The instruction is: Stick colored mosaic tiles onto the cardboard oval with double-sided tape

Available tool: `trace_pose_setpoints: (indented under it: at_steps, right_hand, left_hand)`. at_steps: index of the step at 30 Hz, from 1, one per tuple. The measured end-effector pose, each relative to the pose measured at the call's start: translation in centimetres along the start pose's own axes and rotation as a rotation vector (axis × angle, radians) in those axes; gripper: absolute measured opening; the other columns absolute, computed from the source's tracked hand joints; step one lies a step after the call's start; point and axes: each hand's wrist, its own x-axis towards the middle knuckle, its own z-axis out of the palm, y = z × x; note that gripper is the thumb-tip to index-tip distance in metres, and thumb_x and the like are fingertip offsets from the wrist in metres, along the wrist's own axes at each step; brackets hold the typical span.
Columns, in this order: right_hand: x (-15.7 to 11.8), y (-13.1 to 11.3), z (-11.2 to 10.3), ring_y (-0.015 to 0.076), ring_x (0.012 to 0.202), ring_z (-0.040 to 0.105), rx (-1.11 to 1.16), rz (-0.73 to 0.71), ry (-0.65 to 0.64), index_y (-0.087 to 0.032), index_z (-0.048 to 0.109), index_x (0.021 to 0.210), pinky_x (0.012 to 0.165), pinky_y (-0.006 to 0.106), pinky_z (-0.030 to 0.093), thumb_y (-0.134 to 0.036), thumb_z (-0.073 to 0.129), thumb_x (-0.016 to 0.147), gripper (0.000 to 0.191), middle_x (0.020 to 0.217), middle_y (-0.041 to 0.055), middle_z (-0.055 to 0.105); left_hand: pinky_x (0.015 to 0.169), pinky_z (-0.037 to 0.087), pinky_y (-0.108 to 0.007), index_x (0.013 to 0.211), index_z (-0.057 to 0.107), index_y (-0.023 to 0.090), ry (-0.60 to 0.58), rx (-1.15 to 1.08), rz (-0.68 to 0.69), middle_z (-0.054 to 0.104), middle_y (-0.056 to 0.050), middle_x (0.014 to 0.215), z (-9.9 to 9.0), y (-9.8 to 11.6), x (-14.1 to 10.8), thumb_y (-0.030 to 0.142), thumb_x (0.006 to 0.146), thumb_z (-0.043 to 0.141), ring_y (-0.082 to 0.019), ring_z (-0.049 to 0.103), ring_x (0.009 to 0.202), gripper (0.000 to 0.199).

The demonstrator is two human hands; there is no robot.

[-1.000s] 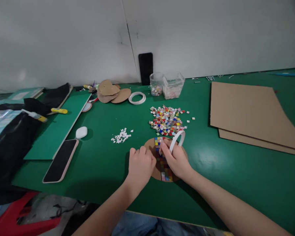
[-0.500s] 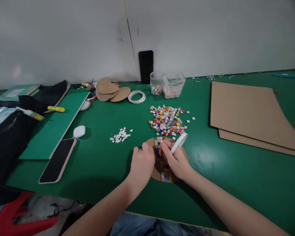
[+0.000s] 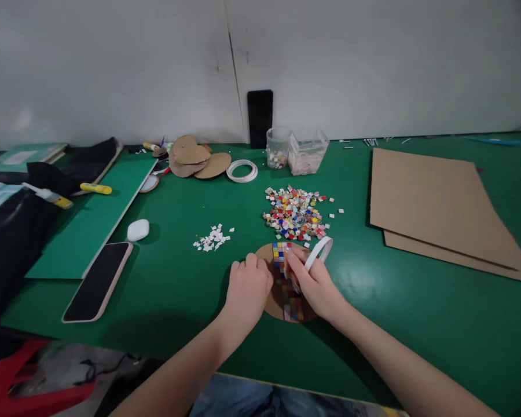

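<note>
A round cardboard disc (image 3: 264, 253) lies flat on the table, with a band of coloured mosaic tiles (image 3: 293, 307) running from its far edge to its near edge. My left hand (image 3: 248, 284) rests on the disc's left side, fingers curled in; what they hold, if anything, is hidden. Over the tiles and the disc's right side, my right hand (image 3: 315, 284) is closed on a thin white tape roll (image 3: 319, 253), whose loop stands up above the thumb. Just beyond the disc spreads a pile of loose coloured tiles (image 3: 294, 213).
White scraps (image 3: 212, 238) lie left of the tiles. Behind stand a clear cup (image 3: 278, 147), a clear box (image 3: 308, 153) and a black phone (image 3: 260, 119). Another white tape roll (image 3: 242, 171) lies by cardboard cutouts (image 3: 191, 156). Cardboard sheets (image 3: 429, 202) are right, a pink-edged phone (image 3: 99, 282) left.
My right hand has shifted slightly right and towards me, uncovering more of the tile band. The left hand stays at the disc's left side. The whole view has moved a little.
</note>
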Motion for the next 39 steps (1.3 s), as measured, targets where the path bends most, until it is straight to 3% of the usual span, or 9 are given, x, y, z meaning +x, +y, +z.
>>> trace_pose_setpoints:
  at_steps: [14, 20, 27, 39]
  right_hand:
    - [-0.3, 0.2, 0.2, 0.0101, 0.047, 0.039, 0.188, 0.151, -0.052, -0.019, 0.046, 0.063, 0.047, 0.024, 0.031, -0.043, 0.038, 0.09, 0.036, 0.051, -0.0049, 0.04]
    - [0.0, -0.4, -0.8, 0.0082, 0.038, 0.028, 0.219, 0.277, -0.071, -0.02, 0.042, 0.059, 0.039, 0.023, 0.023, -0.046, 0.04, 0.087, 0.039, 0.045, -0.0067, 0.034]
    - [-0.6, -0.7, -0.1, 0.0091, 0.042, 0.033, 0.218, 0.317, -0.094, -0.02, 0.042, 0.057, 0.041, 0.024, 0.026, -0.048, 0.04, 0.086, 0.041, 0.047, -0.0056, 0.037]
    - [-0.5, -1.1, 0.2, 0.0098, 0.041, 0.032, 0.319, 0.367, -0.102, -0.02, 0.04, 0.055, 0.041, 0.024, 0.025, -0.05, 0.042, 0.082, 0.04, 0.043, -0.0062, 0.034]
  left_hand:
    - [0.062, 0.042, -0.033, 0.076, 0.062, 0.01, 0.003, 0.011, -0.009, 0.057, -0.01, 0.074, 0.1, 0.4, 0.0, 0.011, 0.081, 0.043, -0.021, 0.057, 0.07, 0.02]
    - [0.061, 0.041, -0.034, 0.071, 0.061, 0.012, 0.071, -0.008, -0.013, 0.056, -0.009, 0.072, 0.2, 0.2, 0.0, 0.012, 0.081, 0.039, -0.021, 0.058, 0.066, 0.024]
    - [0.059, 0.041, -0.029, 0.066, 0.06, 0.014, 0.138, -0.042, 0.061, 0.055, -0.007, 0.069, 0.8, -0.3, -0.3, 0.011, 0.078, 0.043, -0.019, 0.058, 0.065, 0.021]
    - [0.06, 0.042, -0.03, 0.07, 0.059, 0.013, 0.076, -0.034, 0.023, 0.054, -0.008, 0.073, 0.7, 0.1, -0.2, 0.01, 0.079, 0.042, -0.02, 0.058, 0.067, 0.019]
